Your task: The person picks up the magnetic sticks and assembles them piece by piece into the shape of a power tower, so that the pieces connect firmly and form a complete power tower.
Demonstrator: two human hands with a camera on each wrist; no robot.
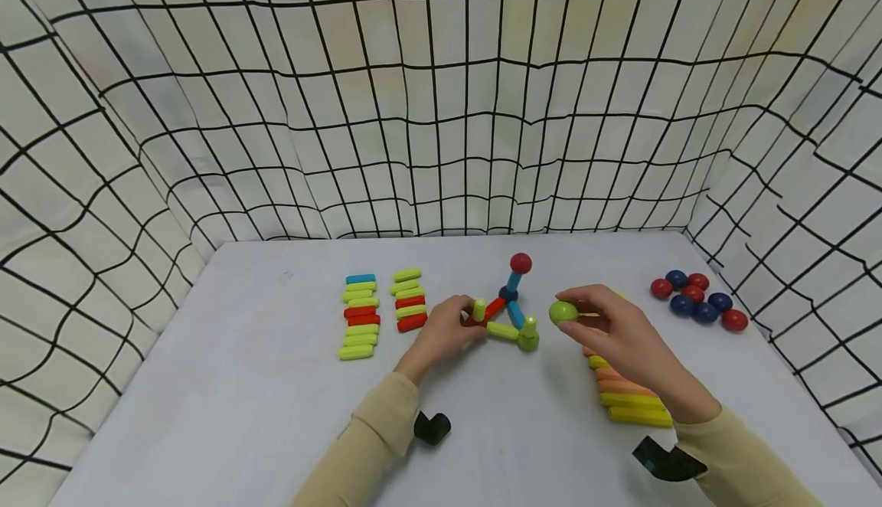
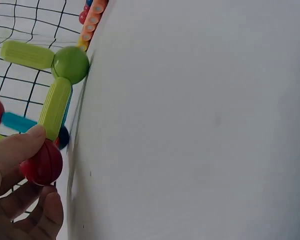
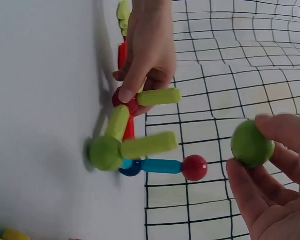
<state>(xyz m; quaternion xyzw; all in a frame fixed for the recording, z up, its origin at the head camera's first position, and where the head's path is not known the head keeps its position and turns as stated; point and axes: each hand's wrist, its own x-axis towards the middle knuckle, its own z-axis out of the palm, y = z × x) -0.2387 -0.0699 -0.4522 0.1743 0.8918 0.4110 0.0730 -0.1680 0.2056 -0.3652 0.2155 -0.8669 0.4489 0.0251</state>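
My left hand (image 1: 444, 332) grips a red ball (image 2: 44, 165) at one corner of a small frame of rods and balls standing on the table. A green ball (image 1: 527, 338) and a dark blue ball (image 1: 507, 293) form the other corners, joined by green, red and blue rods. From the blue corner a blue rod (image 3: 161, 166) stands upright with a red ball (image 1: 521, 263) on top. Bare green rods (image 3: 160, 96) rise from the other two corners. My right hand (image 1: 623, 338) pinches a loose green ball (image 3: 252, 143) in the air, right of the frame and apart from it.
Two columns of short green, red and blue rods (image 1: 360, 313) lie to the left. Yellow and orange rods (image 1: 630, 400) are lined up under my right hand. Several red and blue balls (image 1: 692, 300) sit at the right. Black netting (image 1: 441, 109) surrounds the white table (image 1: 241, 384).
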